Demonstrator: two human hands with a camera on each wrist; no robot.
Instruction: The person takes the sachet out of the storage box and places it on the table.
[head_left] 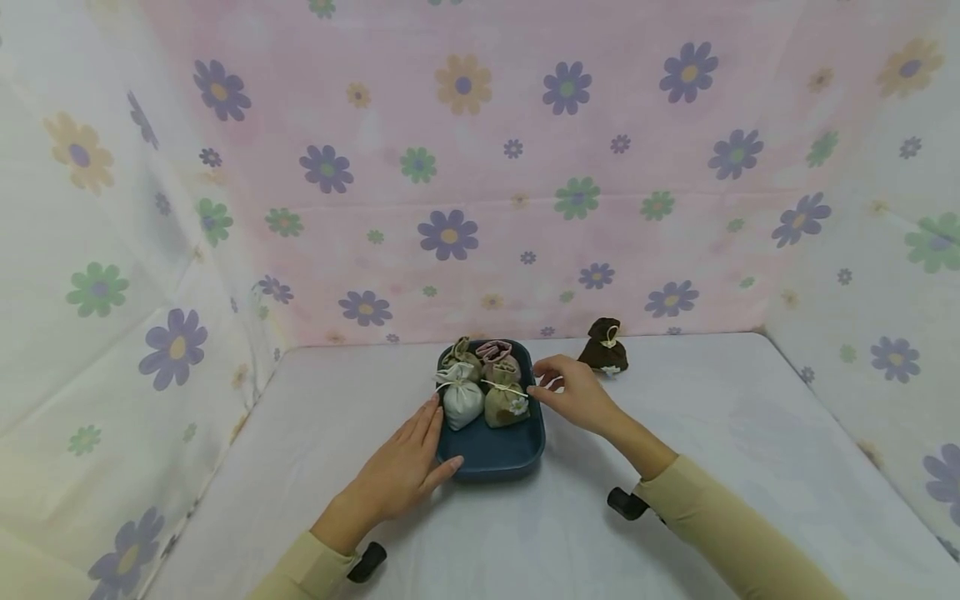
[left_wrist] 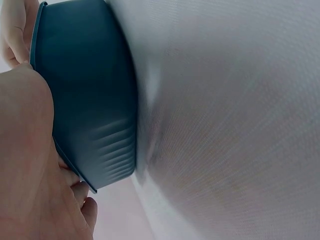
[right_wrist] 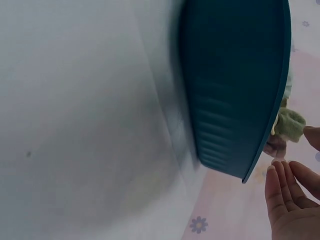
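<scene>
A dark blue tray (head_left: 491,454) holds several small drawstring pouches toward its far end. In front sit a silvery white pouch (head_left: 462,406) and a khaki pouch (head_left: 501,407) with a white flower. Behind them are a patterned pouch (head_left: 459,354) and a pink pouch (head_left: 493,352). My left hand (head_left: 401,462) rests along the tray's left side, fingers extended, thumb near the front corner. Over the right rim, my right hand (head_left: 577,396) has its thumb and fingers apart beside the khaki pouch's cord end; the right wrist view shows a gap between those fingertips (right_wrist: 281,166) and the thumb.
A dark brown pouch (head_left: 602,357) with a cream cord stands on the white table (head_left: 337,400) behind my right hand, right of the tray. Flower-print cloth (head_left: 465,167) closes off the back and both sides. Dark wrist-camera mounts (head_left: 627,503) hang under both sleeves.
</scene>
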